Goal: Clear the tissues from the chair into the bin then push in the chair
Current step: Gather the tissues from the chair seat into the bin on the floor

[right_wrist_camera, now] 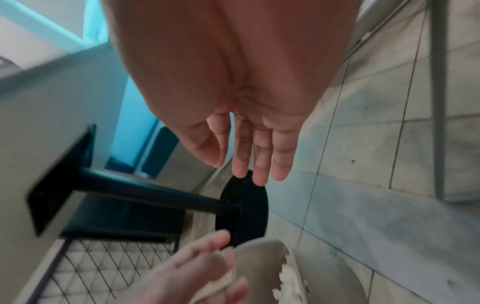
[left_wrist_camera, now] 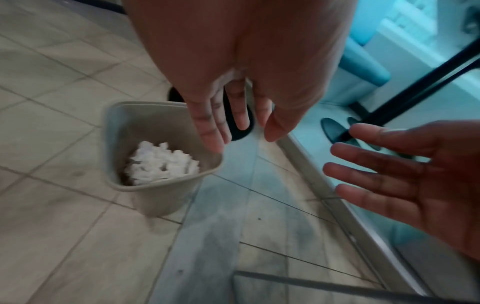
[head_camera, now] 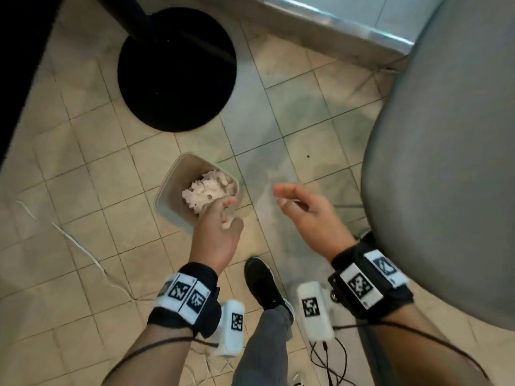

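A small beige bin (head_camera: 172, 188) (left_wrist_camera: 135, 123) stands on the tiled floor with crumpled white tissues (head_camera: 206, 188) (left_wrist_camera: 161, 162) inside it. My left hand (head_camera: 223, 215) (left_wrist_camera: 233, 123) hovers above the bin's near right rim, fingers straight and holding nothing. My right hand (head_camera: 289, 196) (left_wrist_camera: 376, 160) (right_wrist_camera: 249, 156) is open to the right of the bin, fingers spread, holding nothing. The grey chair seat (head_camera: 446, 162) fills the right side of the head view, with no tissue visible on it.
A black round table base (head_camera: 177, 69) (right_wrist_camera: 244, 207) with its post stands beyond the bin. A metal floor strip (head_camera: 334, 26) runs along the top right. My black shoe (head_camera: 262, 280) and loose cables (head_camera: 83, 246) lie on the floor near me.
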